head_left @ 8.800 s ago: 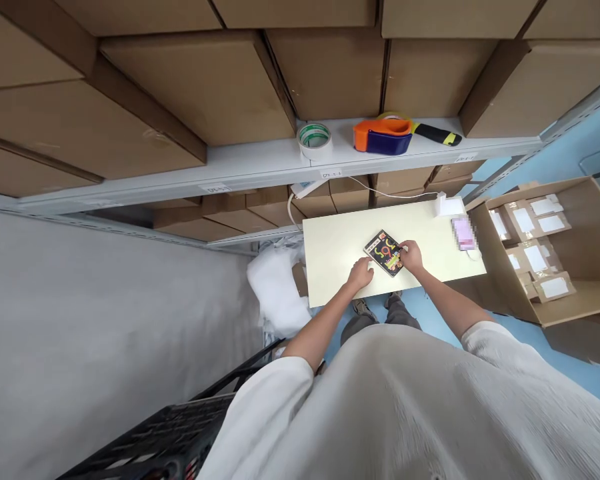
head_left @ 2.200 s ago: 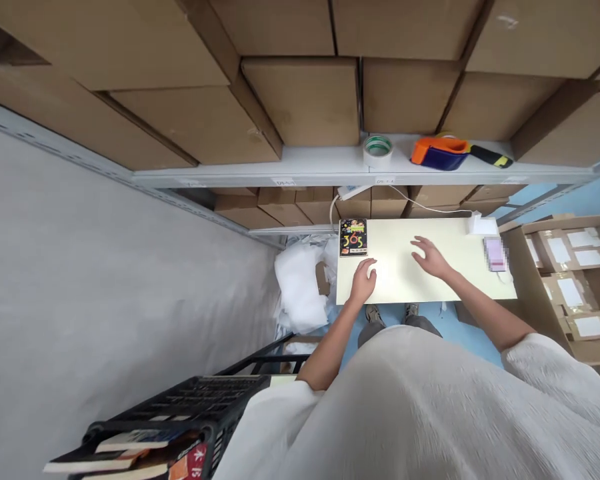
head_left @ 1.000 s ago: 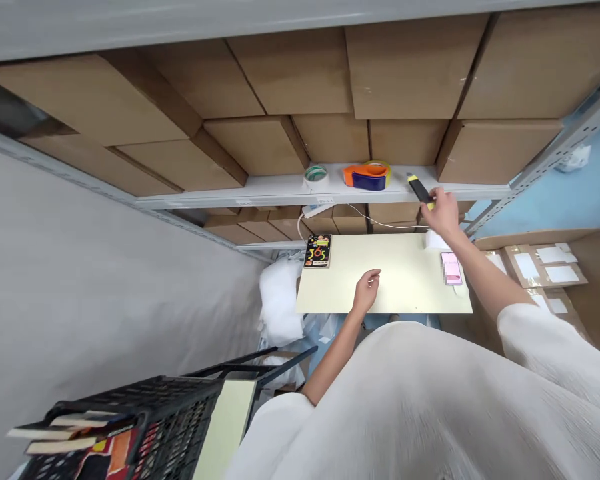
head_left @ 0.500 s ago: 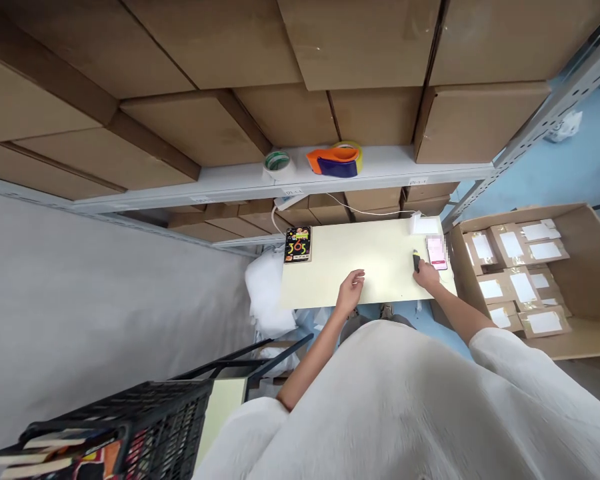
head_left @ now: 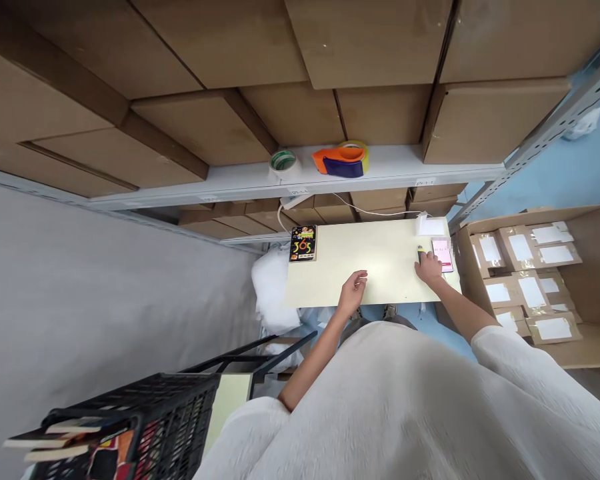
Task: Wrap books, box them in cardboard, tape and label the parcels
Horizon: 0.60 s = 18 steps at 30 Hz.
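I see the right hand (head_left: 430, 268) over the cutter (head_left: 421, 253), beside the phone (head_left: 443, 252) — its grip I cannot tell — the left hand (head_left: 353, 292) loosely released.

- A stockroom or packing room, around a table (head_left: 385, 273)
- Beyond the table: metal shelf (head_left: 370, 185), stacked cartons (head_left: 383, 113), tape (head_left: 287, 167)
- Right of the table: box (head_left: 597, 267) of labelled parcels (head_left: 533, 293)
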{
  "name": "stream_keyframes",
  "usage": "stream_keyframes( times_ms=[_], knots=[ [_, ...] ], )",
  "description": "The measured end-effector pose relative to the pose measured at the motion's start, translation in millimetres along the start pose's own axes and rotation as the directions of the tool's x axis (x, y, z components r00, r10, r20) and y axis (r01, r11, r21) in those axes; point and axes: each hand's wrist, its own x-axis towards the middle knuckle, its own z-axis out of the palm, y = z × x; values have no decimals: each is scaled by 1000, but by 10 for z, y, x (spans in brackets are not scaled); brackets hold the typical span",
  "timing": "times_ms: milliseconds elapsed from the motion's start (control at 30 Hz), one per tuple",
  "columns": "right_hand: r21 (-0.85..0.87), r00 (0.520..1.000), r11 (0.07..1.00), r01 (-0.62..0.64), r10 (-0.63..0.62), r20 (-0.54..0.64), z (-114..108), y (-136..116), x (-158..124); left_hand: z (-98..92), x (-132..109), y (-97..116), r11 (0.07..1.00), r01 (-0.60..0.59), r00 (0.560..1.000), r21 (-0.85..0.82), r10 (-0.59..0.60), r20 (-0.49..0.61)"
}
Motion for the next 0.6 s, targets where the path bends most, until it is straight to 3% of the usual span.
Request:
stream_keyframes(
  times_ms=[67,133,233,300,367,467,600],
  knots=[
    [50,987,992,119,-113,-113,-220,-178,35,-49,35,30,1000,-18,1000,-17,18,-2],
    [99,927,950,296,-261,-270,-533,-448,96,-122,71,55,999,-34,999,-29,34,-1],
    [101,750,835,541,-425,-506,-1131,-985,213,-257,119,72,998,-52,999,-43,52,-3],
    [54,648,787,614,-464,-604,-1563,-1373,299,-357,138,68,997,-60,998,-56,59,-15],
    [-4,581,763,646,-496,-645,-1969,-1730,394,-463,146,53,995,-69,997,-76,66,-33],
    [-97,560,770,631,-539,-630,-2435,-2134,551,-623,144,10,991,-79,996,-112,73,-60],
    [-190,606,799,570,-565,-560,-2706,-2393,731,-826,142,-58,981,-89,993,-169,75,-90]
  ],
)
